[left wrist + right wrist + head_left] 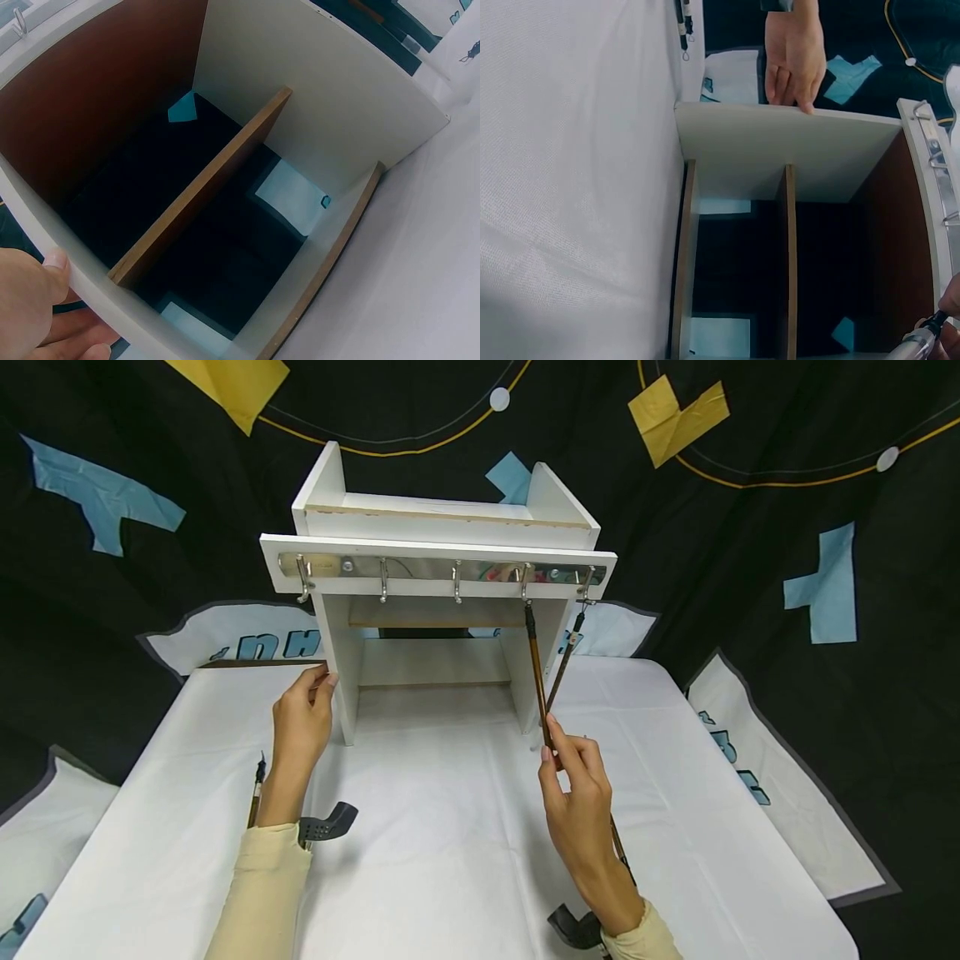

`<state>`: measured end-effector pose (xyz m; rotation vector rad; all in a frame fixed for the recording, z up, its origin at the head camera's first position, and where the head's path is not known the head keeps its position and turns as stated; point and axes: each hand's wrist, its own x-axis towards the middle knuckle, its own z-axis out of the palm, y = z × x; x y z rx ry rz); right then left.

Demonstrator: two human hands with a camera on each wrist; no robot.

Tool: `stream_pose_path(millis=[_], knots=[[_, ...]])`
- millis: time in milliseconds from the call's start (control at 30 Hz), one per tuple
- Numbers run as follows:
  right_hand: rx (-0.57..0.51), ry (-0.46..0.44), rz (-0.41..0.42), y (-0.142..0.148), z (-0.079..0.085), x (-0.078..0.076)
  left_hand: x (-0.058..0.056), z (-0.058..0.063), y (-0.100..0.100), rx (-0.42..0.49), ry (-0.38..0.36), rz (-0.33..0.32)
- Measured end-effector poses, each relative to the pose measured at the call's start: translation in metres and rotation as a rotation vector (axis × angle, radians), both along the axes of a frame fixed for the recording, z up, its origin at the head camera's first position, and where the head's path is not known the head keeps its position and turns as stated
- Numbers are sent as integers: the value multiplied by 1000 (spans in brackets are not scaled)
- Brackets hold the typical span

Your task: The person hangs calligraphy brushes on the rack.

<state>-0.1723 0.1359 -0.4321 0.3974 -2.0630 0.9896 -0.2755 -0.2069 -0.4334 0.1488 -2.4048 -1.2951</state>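
A white wall shelf [450, 531] with a row of metal hooks [457, 581] stands on the table. My left hand [303, 718] grips the front edge of its left side panel, thumb in front and fingers outside. With thumb and fingertips, my right hand [581, 793] pinches the low end of a slim brown brush-like rod [537, 672]. This rod's black top meets the second hook from the right; whether its loop is over the hook is unclear. Another brown rod [566, 660] hangs slanted from the rightmost hook, its low end behind the first.
A similar rod [257, 789] with a black looped end lies left on the white table [420, 860], partly behind my left forearm. Another rod [621, 847] lies beside my right wrist. Black cloth [750, 568] with taped blue and yellow pieces hangs behind.
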Motion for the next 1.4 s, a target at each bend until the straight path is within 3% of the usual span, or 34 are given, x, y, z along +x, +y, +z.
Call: stream_pose_path(millis=[400,700,1400], knots=[[1,38,11,0,3,0,1,3,0,-1,-11,6],[9,-11,17,0,5,2,3,4,-1,9,-20,4],[-18,-18,32,1,4,6,1,1,0,-7,-14,3]])
